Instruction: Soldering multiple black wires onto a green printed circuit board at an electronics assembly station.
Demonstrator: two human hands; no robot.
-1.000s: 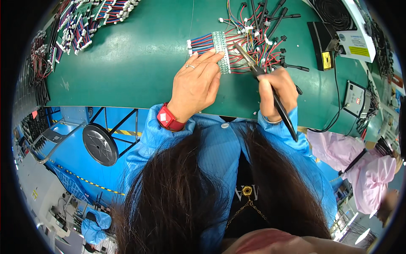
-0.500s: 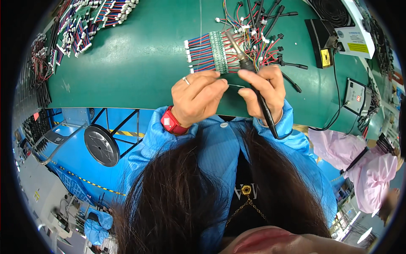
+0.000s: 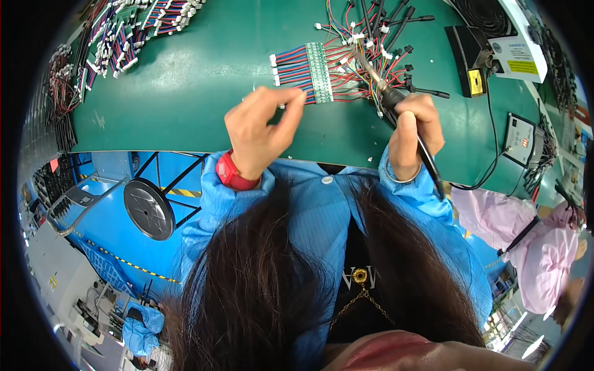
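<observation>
Hair and collar: long dark hair point(image 3: 260, 290) fills the lower middle; blue work coat point(image 3: 322, 210) beneath it, gold pendant on a chain point(image 3: 360, 276) at the chest.
Left wrist: red watch point(image 3: 230, 174) just above the blue cuff.
Left hand: point(image 3: 260, 130) raised over the near table edge, thumb and fingers pinched together at the tips; whether anything thin sits between them cannot be told. Fingertips just beside the near end of the circuit strip.
Right hand: point(image 3: 413, 133) clenched around the black handle of a soldering iron point(image 3: 396, 108), metal tip slanting up-left into the wire bundle; black cord trailing down past the wrist.
Work piece: narrow green circuit strip point(image 3: 318, 71) lying on the mat, upright in the view, with red, blue and black wires point(image 3: 291, 65) fanning left to small white plugs.
Loose harness: tangle of coloured wires with black connectors point(image 3: 383, 37) just right of the strip, beyond the iron's tip.
Surface: green table mat point(image 3: 185, 80).
Far left: rows of finished wired strips point(image 3: 124, 31) at the mat's corner, well apart from the hands.
Far right: black soldering station point(image 3: 467, 52) with a white unit behind it; small grey controller box point(image 3: 518, 139) nearer the edge.
Right margin: another person in a pink coat point(image 3: 538, 247), apart from the bench.
</observation>
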